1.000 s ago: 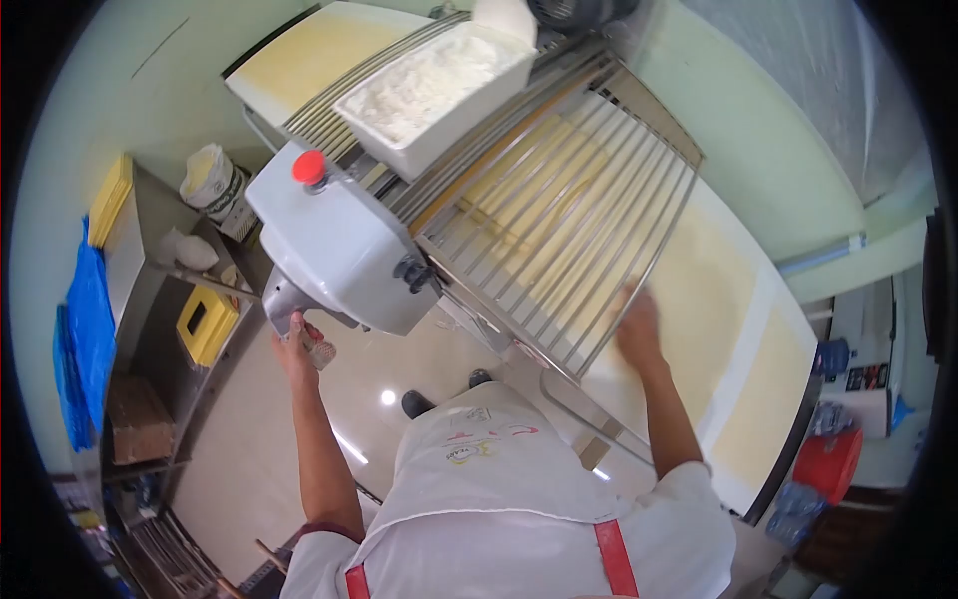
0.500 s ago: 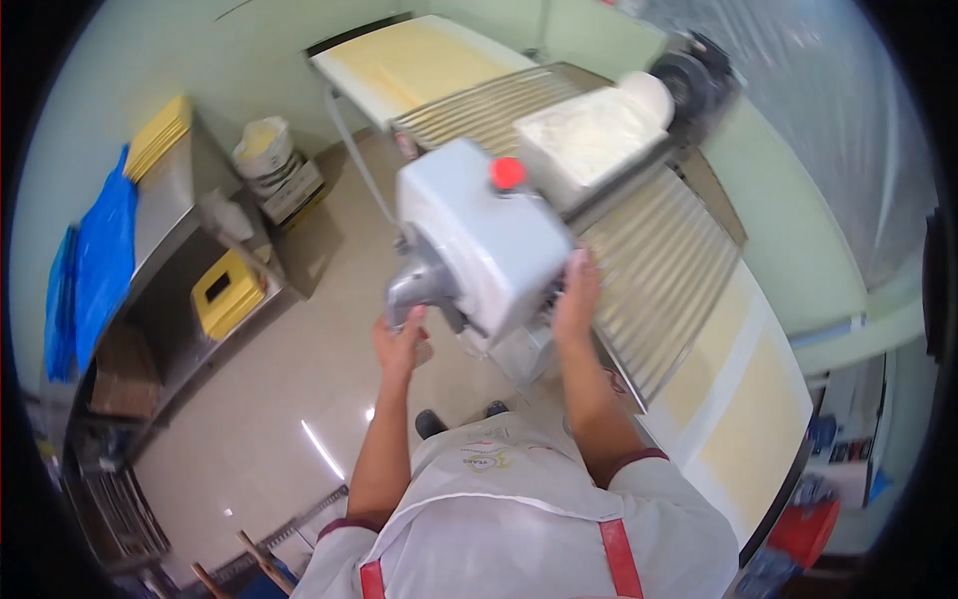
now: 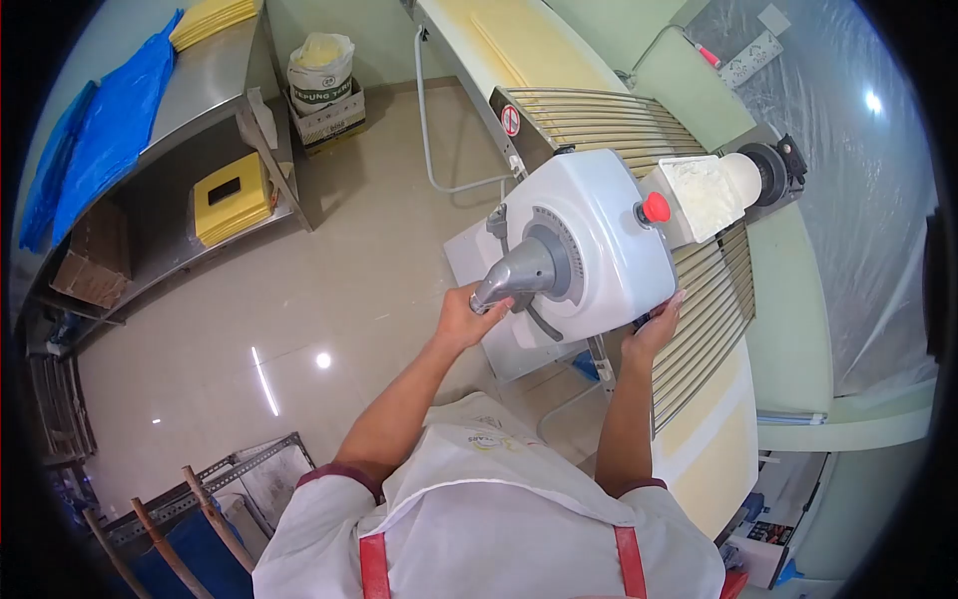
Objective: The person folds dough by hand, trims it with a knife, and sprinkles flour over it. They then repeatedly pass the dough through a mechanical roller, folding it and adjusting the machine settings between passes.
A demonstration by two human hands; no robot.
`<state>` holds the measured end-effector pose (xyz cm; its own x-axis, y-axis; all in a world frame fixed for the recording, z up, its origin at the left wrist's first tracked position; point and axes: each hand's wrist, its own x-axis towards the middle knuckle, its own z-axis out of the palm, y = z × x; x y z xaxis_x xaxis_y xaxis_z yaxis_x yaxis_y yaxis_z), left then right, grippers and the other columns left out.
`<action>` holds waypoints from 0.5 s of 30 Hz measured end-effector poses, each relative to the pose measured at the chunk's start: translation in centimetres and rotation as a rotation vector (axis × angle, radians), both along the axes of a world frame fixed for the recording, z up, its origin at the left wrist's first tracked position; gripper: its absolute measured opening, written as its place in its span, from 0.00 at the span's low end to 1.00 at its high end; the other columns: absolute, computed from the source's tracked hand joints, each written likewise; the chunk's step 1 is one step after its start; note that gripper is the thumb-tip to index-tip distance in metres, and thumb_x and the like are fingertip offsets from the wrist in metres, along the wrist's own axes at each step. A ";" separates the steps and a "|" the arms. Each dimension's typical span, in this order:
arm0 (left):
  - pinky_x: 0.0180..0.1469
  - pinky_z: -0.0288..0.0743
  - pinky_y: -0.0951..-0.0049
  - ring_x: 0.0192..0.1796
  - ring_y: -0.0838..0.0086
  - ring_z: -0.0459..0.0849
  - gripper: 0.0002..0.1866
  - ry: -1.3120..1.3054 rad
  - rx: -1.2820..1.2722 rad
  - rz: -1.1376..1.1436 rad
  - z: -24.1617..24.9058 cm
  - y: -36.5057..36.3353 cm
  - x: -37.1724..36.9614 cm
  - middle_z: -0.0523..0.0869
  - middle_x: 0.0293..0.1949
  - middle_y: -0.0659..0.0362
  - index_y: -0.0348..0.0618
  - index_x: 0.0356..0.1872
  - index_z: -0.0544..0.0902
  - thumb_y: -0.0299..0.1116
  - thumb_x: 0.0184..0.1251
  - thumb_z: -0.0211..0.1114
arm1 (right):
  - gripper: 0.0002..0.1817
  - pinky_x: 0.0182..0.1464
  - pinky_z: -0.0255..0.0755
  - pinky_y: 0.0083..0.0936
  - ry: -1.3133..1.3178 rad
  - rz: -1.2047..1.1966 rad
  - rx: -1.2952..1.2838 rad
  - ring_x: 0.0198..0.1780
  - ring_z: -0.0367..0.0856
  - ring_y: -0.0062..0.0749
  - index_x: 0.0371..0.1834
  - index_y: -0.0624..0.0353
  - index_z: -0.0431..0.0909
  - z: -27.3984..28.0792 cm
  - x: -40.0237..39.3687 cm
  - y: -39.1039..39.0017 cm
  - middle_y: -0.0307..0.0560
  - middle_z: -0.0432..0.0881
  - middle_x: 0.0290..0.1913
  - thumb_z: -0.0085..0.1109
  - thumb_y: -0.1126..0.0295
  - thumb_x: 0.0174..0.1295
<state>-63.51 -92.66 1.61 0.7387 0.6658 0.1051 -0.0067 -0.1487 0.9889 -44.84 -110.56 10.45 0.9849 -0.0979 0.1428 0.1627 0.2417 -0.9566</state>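
In front of me stands a dough sheeter with a white machine housing [image 3: 609, 240], a red knob [image 3: 655, 208] and a dial marked with a scale. My left hand [image 3: 471, 317] is wrapped round the end of its grey lever handle [image 3: 519, 272]. At the housing's lower right edge, my right hand [image 3: 654, 327] touches the underside beside a small dark part, fingers stretched out and partly hidden. Behind the housing, a white flour tray [image 3: 705, 196] holds pale flour above the metal roller grate [image 3: 704, 290].
The sheeter's cream belt [image 3: 524, 45] runs to the back. At left, a steel shelf [image 3: 215, 75] holds blue plastic, yellow trays [image 3: 232, 200] and a cardboard box [image 3: 92, 255]. A flour sack [image 3: 320, 72] stands by the wall. Wooden poles [image 3: 168, 549] are at lower left.
My view has turned and become sharper, so the sheeter appears further right. The left hand stays on the lever handle, and the right hand remains at the housing's lower edge.
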 end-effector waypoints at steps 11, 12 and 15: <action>0.35 0.76 0.70 0.28 0.73 0.83 0.15 0.008 -0.099 -0.075 -0.3 0.4 0.0 0.86 0.26 0.55 0.39 0.35 0.85 0.42 0.57 0.74 | 0.20 0.64 0.62 0.31 -0.588 -0.028 -0.588 0.57 0.73 0.36 0.60 0.68 0.69 2.2 -1.7 0.4 0.52 0.74 0.56 0.45 0.64 0.72; 0.35 0.76 0.70 0.28 0.73 0.83 0.16 0.001 -0.113 -0.083 -0.3 0.4 0.0 0.86 0.26 0.55 0.39 0.35 0.85 0.42 0.57 0.74 | 0.19 0.64 0.62 0.32 -0.653 -0.076 -0.639 0.57 0.73 0.37 0.59 0.69 0.69 2.9 -2.3 1.2 0.52 0.74 0.56 0.45 0.66 0.72; 0.37 0.76 0.70 0.32 0.74 0.84 0.18 0.029 -0.157 -0.159 -0.2 0.7 -0.3 0.86 0.27 0.57 0.39 0.38 0.83 0.44 0.59 0.72 | 0.17 0.67 0.59 0.30 -0.523 -0.048 -0.587 0.59 0.73 0.35 0.59 0.68 0.70 4.4 -3.0 2.9 0.53 0.75 0.57 0.44 0.74 0.69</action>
